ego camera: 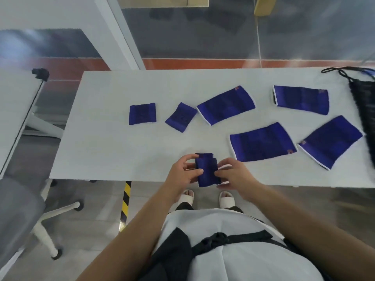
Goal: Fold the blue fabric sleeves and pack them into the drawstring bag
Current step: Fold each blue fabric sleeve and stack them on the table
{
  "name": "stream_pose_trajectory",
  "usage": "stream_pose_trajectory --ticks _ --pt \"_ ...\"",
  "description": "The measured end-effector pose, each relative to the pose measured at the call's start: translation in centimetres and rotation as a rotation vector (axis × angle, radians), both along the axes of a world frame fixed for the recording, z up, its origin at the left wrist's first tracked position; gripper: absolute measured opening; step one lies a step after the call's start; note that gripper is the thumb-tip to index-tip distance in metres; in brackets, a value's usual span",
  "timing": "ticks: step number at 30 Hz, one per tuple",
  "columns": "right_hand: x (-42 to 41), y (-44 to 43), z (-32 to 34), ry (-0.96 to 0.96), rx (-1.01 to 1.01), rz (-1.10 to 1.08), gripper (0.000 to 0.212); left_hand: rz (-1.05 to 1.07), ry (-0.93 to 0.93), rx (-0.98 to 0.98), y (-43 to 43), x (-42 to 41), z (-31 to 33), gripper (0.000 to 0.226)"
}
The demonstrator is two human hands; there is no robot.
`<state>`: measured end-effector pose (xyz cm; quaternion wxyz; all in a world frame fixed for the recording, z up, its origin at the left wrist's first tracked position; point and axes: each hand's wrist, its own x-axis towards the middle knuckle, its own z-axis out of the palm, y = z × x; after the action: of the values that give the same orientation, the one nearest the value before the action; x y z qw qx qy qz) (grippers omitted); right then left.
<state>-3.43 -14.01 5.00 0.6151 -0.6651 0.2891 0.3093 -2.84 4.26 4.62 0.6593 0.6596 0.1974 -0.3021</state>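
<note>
**A:** Where is the sleeve being worked on?

**B:** The folded blue sleeve [207, 171] is held over the near edge of the table [113, 142], between both hands. It is a small, thick packet with its layers stepped at the top.

**A:** And the grip?

**B:** The left hand [182, 174] holds its left edge, with the thumb laid across the front and the other fingers [189, 158] curled towards the top corner. The right hand [233, 175] pinches the right edge with bent fingers. Its lower fingers are too blurred to read.

**A:** The other pieces?

**B:** Further back and to the left lie a square small packet [142, 113] and a tilted small packet [181, 117], near each other but apart. The tilted one's corner comes just beside the back-left flat sleeve [225, 105]. To the right are the back-right flat sleeve [301, 99], the near-left flat sleeve [262, 141] and the near-right flat sleeve [330, 141]. All four are spread out and edged in white.

**A:** The bag?

**B:** The black drawstring bag [363, 102] lies at the table's right end, partly out of view, with its cords looped towards the back. The near-right flat sleeve's corner reaches just beside it.

**A:** Beyond the table?

**B:** A grey office chair [18, 203] stands on the left. There is a yellow-and-black striped strip [126, 197] on the floor, and white slippers [226, 198] below the hands.
</note>
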Motion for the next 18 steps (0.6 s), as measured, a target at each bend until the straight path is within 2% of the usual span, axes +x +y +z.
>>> stream_pose_trajectory --ticks 3,7,13,18 --pt "-1.2 1.8 -1.4 -0.091 -0.19 0.055 0.022 -0.013 0.021 0.005 0.9 -0.3 -1.7 0.038" --pt "-0.6 3.6 -2.5 -0.211 -0.439 0.172 0.022 -0.067 -0.043 0.092 1.6 1.1 -3.6 0.033" --pt "1.8 4.9 -3.3 -0.248 -0.603 0.15 0.019 -0.237 -0.239 0.25 1.6 4.5 -4.9 0.027" --pt "2.3 5.4 -4.2 -0.207 -0.692 0.239 0.02 -0.354 -0.252 0.281 1.8 5.4 -6.2 0.029"
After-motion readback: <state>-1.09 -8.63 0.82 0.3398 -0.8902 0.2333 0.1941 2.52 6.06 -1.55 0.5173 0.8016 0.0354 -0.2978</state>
